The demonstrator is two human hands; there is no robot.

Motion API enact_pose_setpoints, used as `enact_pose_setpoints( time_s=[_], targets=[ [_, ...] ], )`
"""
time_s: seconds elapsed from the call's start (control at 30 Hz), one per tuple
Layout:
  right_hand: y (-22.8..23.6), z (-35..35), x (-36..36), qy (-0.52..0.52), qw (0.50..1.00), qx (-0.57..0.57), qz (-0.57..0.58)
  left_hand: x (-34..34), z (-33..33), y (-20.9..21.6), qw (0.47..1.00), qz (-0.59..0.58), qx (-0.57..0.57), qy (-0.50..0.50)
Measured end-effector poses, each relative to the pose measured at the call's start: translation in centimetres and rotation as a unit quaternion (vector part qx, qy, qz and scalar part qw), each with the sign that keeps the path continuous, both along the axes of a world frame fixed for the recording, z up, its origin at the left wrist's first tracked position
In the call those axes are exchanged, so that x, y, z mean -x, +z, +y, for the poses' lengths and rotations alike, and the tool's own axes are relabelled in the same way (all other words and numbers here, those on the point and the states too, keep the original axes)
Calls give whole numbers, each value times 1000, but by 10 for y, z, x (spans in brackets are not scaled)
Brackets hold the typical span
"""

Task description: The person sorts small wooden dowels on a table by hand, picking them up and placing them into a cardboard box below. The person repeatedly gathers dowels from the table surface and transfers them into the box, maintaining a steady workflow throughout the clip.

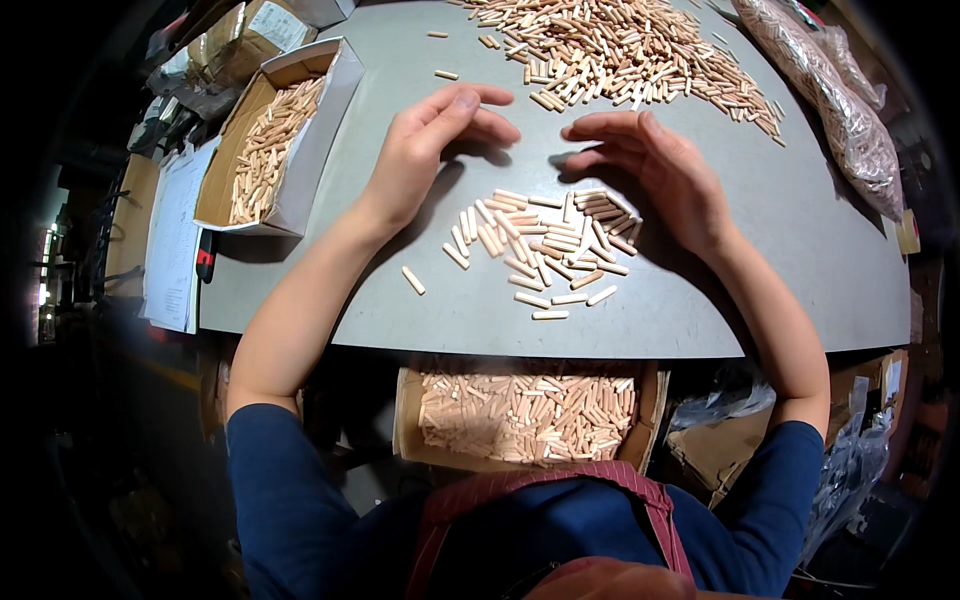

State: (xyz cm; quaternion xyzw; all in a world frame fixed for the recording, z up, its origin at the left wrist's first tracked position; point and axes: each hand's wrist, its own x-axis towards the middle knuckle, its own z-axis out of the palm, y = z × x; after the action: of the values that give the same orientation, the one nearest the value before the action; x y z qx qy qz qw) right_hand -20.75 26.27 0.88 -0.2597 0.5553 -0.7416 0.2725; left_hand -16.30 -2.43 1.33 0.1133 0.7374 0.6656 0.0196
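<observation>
Short pale wooden dowels (548, 240) lie in a loose small pile on the grey table between my forearms. Just beyond this pile, my left hand (440, 135) hovers with fingers curved and apart, holding nothing. Facing it, my right hand (660, 165) is cupped the same way, also holding nothing, with a gap between the two sets of fingertips. Past both hands spreads a much larger heap of dowels (610, 55). A single dowel (414, 280) rests apart, left of the small pile.
At the left stands a white carton (325, 130) partly filled with dowels, beside papers (178, 240). Below the table's near edge, an open cardboard box (408, 415) holds many dowels. A clear plastic bag of dowels (830, 100) lies along the right side. A cardboard carton (715, 455) sits lower right.
</observation>
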Motion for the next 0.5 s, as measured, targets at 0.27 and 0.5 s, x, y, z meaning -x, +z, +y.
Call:
enact_pose_setpoints(
  time_s=[0.27, 0.5],
  targets=[
    [-9, 5, 4, 0, 995, -33, 98, -1, -2, -3, 1000, 0, -12, -24],
    [-1, 7, -21, 115, 957, -155, 216, -32, 2, -9, 984, 44, 143, -93]
  ],
)
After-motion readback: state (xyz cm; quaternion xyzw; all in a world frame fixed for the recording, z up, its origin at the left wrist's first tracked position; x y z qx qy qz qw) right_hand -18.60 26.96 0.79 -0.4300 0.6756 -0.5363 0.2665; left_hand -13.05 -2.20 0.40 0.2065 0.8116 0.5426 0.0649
